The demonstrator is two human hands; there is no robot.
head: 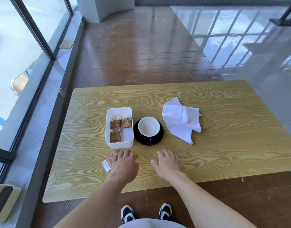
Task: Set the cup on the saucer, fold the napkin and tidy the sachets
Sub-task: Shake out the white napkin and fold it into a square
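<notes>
A cup, white inside with a black handle, stands on a black saucer mid-table. To its left a white rectangular box holds several brown sachets. Loose brown sachets lie on the table in front of the box, partly under my left hand, which rests flat on them with fingers spread. My right hand lies flat on the bare table in front of the saucer, holding nothing. A white napkin lies crumpled and unfolded to the right of the cup.
The wooden table has a near edge just behind my wrists. A glass wall with dark frames runs along the left. A pale green chair shows at bottom left. My shoes stand on the brown floor.
</notes>
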